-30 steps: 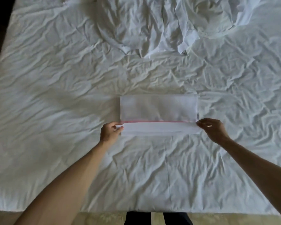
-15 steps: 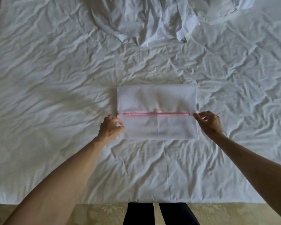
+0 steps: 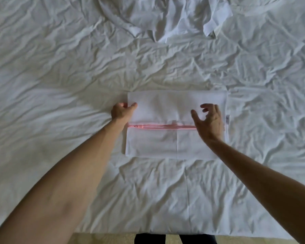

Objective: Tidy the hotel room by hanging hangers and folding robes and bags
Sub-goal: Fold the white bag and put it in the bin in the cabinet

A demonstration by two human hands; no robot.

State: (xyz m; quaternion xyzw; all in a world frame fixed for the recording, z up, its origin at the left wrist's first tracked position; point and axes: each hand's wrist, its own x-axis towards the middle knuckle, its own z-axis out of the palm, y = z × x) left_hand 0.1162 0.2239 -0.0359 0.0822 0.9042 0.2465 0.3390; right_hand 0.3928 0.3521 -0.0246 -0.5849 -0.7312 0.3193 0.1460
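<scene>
A white mesh bag [image 3: 153, 143] with a pink zipper [image 3: 162, 127] across its middle lies flat on the bed. My left hand [image 3: 121, 111] is at the bag's far left edge, thumb on top of the fabric and fingers curled at the edge, pinching it. My right hand [image 3: 209, 121] hovers over the right part of the bag with its fingers spread and holds nothing; it hides the zipper's right end. A crumpled white robe [image 3: 165, 18] lies at the far side of the bed.
The wrinkled white bed sheet [image 3: 60, 76] fills the view on all sides of the bag. Along the bottom runs the bed's near edge [image 3: 113, 232], with patterned floor and my dark legs [image 3: 173, 239] below it.
The bag's near part went from a narrow strip to a wide panel lying flat. Both hands moved from the zipper ends to the bag's far half, and my right hand let go.
</scene>
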